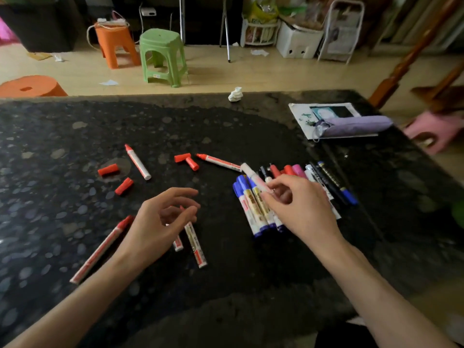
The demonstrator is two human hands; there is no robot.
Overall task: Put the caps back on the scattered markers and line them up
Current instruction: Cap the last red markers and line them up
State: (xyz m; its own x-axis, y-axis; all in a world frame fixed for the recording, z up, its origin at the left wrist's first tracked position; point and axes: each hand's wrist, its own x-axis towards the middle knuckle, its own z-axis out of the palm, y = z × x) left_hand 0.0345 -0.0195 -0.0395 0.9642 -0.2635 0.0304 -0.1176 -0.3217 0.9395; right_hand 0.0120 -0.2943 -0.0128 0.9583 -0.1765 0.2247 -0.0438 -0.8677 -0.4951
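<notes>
A dark speckled stone table fills the foreground. Beyond it lies a pale wooden floor littered with scraps of paper. A green plastic stool stands beside an orange stool, and another orange stool sits at the left edge. A white box and a white rack stand near the far wall.

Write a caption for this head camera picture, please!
Right hand adds a marker to the lined-up row while red caps lie loose on the dark table.
</notes>
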